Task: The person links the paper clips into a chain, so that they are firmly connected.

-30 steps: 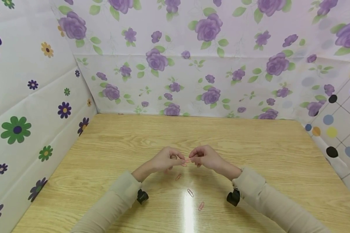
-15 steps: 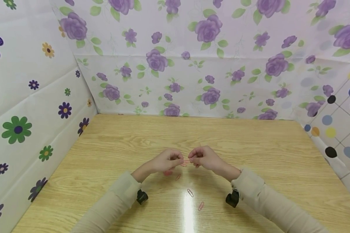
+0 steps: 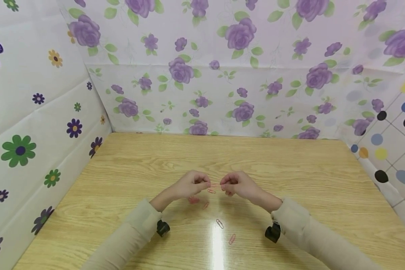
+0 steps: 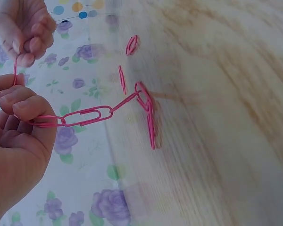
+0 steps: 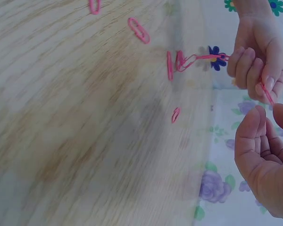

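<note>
My left hand (image 3: 192,185) grips a chain of linked pink paper clips (image 4: 88,116). From its curled fingers the chain runs down to the table, where its far end lies bunched (image 3: 194,200). Close by on the right, my right hand (image 3: 240,183) has thumb and forefinger together at one end of a pink paper clip (image 3: 215,184). That clip spans the small gap between the two hands, its other end at the left thumb and fingertip. In the right wrist view the same clip (image 5: 267,95) shows between both hands' fingertips.
Several loose pink paper clips lie on the wooden table (image 3: 290,168): one clip (image 3: 211,191) just below the hands, others nearer the front, such as the clip (image 3: 219,224) by the light reflection. Flowered cloth (image 3: 202,90) walls the back, and patterned sheets stand at both sides.
My hands have drawn slightly apart, the left a little leftward and the right a little rightward, so more of the clip between them shows. The bunched chain on the table is more visible.
</note>
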A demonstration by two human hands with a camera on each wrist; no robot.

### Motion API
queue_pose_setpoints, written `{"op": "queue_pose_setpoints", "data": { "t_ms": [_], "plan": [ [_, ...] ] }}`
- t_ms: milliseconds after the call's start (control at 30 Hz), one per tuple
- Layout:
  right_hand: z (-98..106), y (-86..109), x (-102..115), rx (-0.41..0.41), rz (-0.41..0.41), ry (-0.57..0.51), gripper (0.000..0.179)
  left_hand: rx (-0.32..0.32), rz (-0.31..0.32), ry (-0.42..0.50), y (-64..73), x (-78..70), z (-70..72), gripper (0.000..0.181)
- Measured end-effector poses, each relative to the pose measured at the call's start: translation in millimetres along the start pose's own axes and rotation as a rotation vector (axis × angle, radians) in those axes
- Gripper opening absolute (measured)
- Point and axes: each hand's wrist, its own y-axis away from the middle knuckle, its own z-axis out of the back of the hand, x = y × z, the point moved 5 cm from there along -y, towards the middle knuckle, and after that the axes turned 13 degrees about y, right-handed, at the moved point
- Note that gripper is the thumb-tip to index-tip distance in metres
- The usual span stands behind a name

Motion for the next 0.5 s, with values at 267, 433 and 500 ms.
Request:
{"op": "queue_pose_setpoints", "data": {
  "t_ms": [267,433,500],
  "plan": [
    [-1.0,19.2,-14.0,0.072,0.088,0.190,0.014,-0.006,-0.010,-0.065,4.8,-11.6,-0.1,0.017],
    [-8.6,30.4,-19.8,0.115,0.175,0.275,0.012,-0.003,-0.033,-0.066,12.1,-35.9,-5.6,0.016],
    [-11.9,35.5,-22.3,0.127,0.201,0.293,0.013,0.000,-0.034,-0.070,12.1,-36.8,-6.3,0.015]
  ]
}}
